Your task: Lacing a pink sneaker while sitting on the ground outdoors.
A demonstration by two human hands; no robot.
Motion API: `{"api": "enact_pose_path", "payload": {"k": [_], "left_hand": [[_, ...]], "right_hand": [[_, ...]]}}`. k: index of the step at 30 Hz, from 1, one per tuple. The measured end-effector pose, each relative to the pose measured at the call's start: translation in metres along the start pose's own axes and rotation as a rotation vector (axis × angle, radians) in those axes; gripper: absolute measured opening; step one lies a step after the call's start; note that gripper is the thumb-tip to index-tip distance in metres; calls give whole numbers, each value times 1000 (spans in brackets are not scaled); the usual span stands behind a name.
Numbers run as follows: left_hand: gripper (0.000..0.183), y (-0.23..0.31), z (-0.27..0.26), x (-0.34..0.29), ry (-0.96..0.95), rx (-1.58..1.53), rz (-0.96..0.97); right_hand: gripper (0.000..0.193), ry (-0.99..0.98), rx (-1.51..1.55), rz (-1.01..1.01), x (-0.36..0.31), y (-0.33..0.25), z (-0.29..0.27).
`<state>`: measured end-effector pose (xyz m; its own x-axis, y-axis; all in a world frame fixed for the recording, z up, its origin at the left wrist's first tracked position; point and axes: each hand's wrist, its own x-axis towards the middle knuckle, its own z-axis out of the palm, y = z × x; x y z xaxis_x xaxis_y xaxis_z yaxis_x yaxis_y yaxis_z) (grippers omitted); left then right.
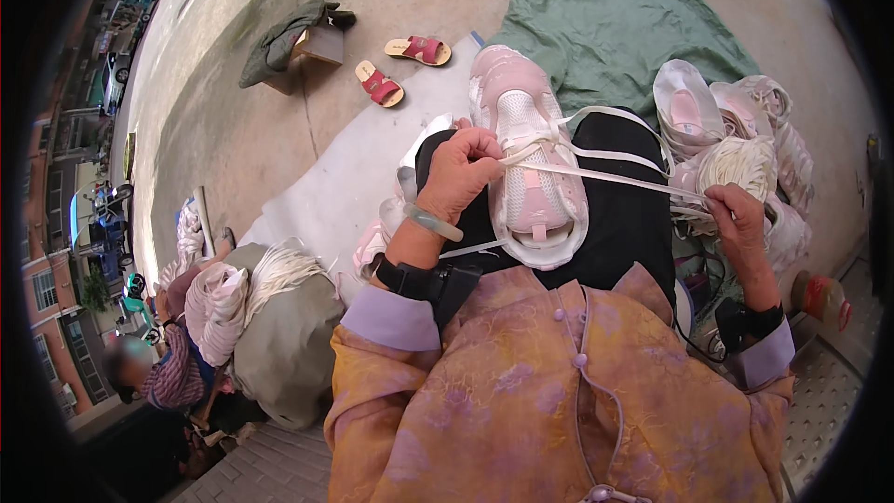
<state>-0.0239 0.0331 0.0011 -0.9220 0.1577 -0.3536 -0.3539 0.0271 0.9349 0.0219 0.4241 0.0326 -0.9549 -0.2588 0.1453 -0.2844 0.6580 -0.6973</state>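
Observation:
A pink and white sneaker [528,149] lies across my lap on black trousers, its toe pointing away from me. White shoelaces [610,170] run loosely over its tongue and trail to the right. At the shoe's left side my left hand [463,174] pinches a lace close to the eyelets, thumb against fingers. Out to the right, my right hand [738,219] grips the far part of a lace between thumb and fingers, and that lace stretches nearly straight back to the shoe. Another lace loop curves over my right thigh.
Several pink and white sneakers and a bundle of white laces [736,166] are heaped at the right. Green cloth [619,14] spreads beyond my knees. Red sandals [379,84] and a cloth-draped box [317,45] stand on the floor. At the left, a person [177,368] sits near more laces [279,275].

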Motion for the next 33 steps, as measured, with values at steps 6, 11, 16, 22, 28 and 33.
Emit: {"api": "enact_pose_path", "payload": {"k": [6, 11, 16, 22, 28, 33], "left_hand": [[17, -14, 13, 0, 169, 202, 70], [12, 3, 31, -11, 296, 663, 567], [10, 2, 50, -3, 277, 769, 611], [9, -10, 60, 4, 317, 836, 598], [8, -4, 68, 1, 294, 884, 579], [9, -9, 70, 4, 318, 841, 591]], "right_hand": [[6, -165, -32, 74, -18, 4, 10], [25, -108, 80, -129, 36, -46, 48], [44, -53, -56, -388, 73, -93, 104], [41, -149, -134, -302, 82, -92, 125], [27, -69, -106, -211, 78, -80, 132], [20, -23, -61, -183, 76, -77, 139]]}}
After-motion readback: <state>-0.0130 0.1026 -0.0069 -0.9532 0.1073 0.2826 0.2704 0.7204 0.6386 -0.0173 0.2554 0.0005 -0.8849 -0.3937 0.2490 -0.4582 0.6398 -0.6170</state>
